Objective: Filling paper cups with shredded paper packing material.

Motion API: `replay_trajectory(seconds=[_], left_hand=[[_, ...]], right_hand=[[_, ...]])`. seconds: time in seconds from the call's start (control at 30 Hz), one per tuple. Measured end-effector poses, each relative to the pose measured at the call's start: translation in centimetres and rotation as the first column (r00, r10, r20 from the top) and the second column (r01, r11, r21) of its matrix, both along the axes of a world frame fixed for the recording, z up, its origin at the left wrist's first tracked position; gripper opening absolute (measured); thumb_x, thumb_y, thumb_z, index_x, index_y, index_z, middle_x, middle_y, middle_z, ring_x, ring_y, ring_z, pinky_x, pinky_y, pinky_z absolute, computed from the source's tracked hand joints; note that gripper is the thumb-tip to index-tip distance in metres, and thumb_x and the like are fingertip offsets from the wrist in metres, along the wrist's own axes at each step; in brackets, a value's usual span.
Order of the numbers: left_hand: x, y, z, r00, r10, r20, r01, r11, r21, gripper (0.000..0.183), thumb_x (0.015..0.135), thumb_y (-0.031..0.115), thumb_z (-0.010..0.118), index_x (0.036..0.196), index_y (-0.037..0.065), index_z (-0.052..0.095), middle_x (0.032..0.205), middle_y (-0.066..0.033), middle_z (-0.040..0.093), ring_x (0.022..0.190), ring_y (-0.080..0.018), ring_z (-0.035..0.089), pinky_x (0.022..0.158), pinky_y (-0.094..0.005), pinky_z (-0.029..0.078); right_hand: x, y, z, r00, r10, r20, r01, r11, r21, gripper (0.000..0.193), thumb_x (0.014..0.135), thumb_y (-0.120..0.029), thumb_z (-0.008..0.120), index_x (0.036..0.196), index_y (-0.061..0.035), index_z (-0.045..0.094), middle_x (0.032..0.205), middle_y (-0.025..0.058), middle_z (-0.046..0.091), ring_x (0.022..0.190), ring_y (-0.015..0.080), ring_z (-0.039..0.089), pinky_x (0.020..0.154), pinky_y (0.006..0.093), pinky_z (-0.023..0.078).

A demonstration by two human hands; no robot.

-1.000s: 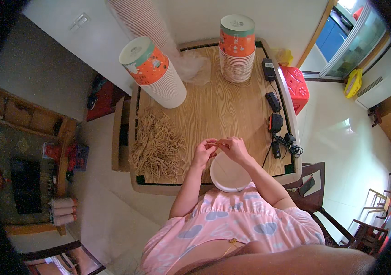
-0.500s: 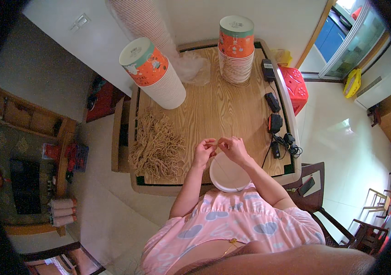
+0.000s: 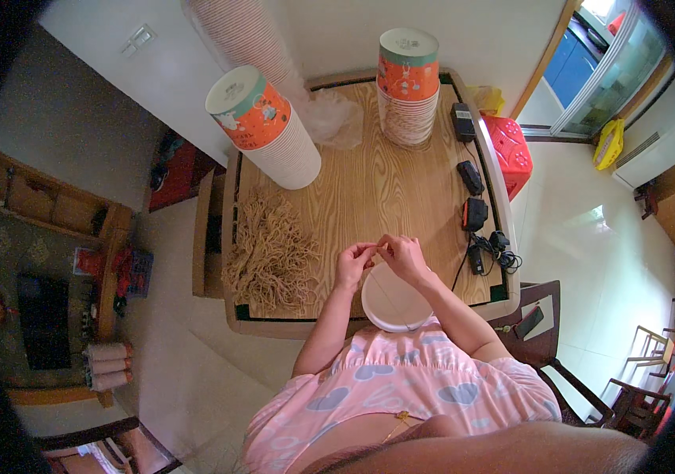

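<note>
At the table's near edge my left hand and my right hand meet fingertip to fingertip, both closed in a pinch. Between them is the end of a thin string, partly hidden by the fingers; its line runs down across a white round paper bucket. That bucket sits against my body, under my right wrist, its rim toward me. To the left of my hands lies a loose heap of tan twine pieces.
Stacks of upturned orange-and-white paper buckets stand at back left and back right. Clear plastic wrap lies between them. Black adapters and cables line the table's right edge. A red stool stands beyond it.
My fingertips have shifted slightly, the left ones pressing closer to the right. The bucket, twine heap and stacks stay in place.
</note>
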State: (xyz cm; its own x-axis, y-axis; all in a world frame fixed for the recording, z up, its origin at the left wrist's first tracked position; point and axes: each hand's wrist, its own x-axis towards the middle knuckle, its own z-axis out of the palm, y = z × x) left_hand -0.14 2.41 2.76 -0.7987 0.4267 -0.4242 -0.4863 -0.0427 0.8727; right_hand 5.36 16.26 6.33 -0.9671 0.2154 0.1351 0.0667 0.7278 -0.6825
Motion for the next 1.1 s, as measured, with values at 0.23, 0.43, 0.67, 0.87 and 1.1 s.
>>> replay_trajectory(seconds=[0.23, 0.43, 0.67, 0.87, 1.1], left_hand=[[0.0, 0.4, -0.1, 0.996, 0.084, 0.005, -0.084, 0.996, -0.023, 0.012, 0.081, 0.011, 0.059, 0.092, 0.005, 0.059, 0.072, 0.0019, 0.057, 0.057, -0.0051, 0.049, 0.053, -0.0193, 0.044], [0.0, 0.0, -0.4, 1.0, 0.004, 0.013, -0.004, 1.0, 0.024, 0.015, 0.08, 0.011, 0.06, 0.094, 0.005, 0.059, 0.075, 0.0021, 0.058, 0.06, -0.0052, 0.051, 0.055, -0.0193, 0.044], [-0.2, -0.3, -1.1, 0.997, -0.056, 0.053, 0.055, 0.998, 0.013, 0.013, 0.082, 0.012, 0.058, 0.094, 0.007, 0.062, 0.075, 0.0029, 0.059, 0.063, -0.005, 0.052, 0.056, -0.0191, 0.045], [-0.1, 0.1, -0.6, 0.998, 0.065, 0.019, -0.064, 0.998, -0.023, 0.01, 0.083, 0.013, 0.057, 0.089, 0.007, 0.062, 0.071, 0.0034, 0.057, 0.058, -0.0044, 0.049, 0.054, -0.0189, 0.044], [-0.2, 0.2, -1.5, 0.994, 0.099, -0.046, -0.101, 0.994, -0.045, 0.007, 0.081, 0.013, 0.058, 0.082, 0.006, 0.059, 0.069, 0.0, 0.058, 0.056, -0.0081, 0.05, 0.053, -0.0224, 0.044]], right_hand=[[0.0, 0.1, 0.1, 1.0, 0.021, 0.007, -0.021, 0.999, -0.024, 0.009, 0.076, -0.02, 0.057, 0.078, -0.0105, 0.056, 0.067, 0.0048, 0.058, 0.068, 0.0225, 0.056, 0.066, 0.036, 0.038], [0.0, 0.2, 0.5, 0.999, 0.028, 0.032, -0.027, 0.999, -0.023, 0.009, 0.078, -0.018, 0.056, 0.077, -0.0094, 0.057, 0.069, 0.0058, 0.059, 0.069, 0.0236, 0.056, 0.067, 0.0368, 0.038], [-0.1, 0.2, -0.2, 0.999, 0.017, 0.027, -0.017, 1.0, -0.015, 0.012, 0.078, -0.019, 0.056, 0.078, -0.0075, 0.057, 0.07, 0.0071, 0.06, 0.073, 0.0257, 0.057, 0.068, 0.0383, 0.039], [-0.1, 0.2, -0.5, 1.0, 0.028, -0.004, -0.028, 0.998, -0.05, 0.012, 0.073, -0.017, 0.061, 0.077, -0.007, 0.057, 0.064, 0.0096, 0.058, 0.063, 0.0243, 0.057, 0.06, 0.0369, 0.042], [-0.2, -0.2, -0.4, 0.996, 0.059, -0.062, -0.062, 0.997, -0.035, 0.011, 0.07, -0.013, 0.062, 0.074, -0.0076, 0.054, 0.062, 0.0093, 0.057, 0.061, 0.0251, 0.056, 0.057, 0.0375, 0.042]])
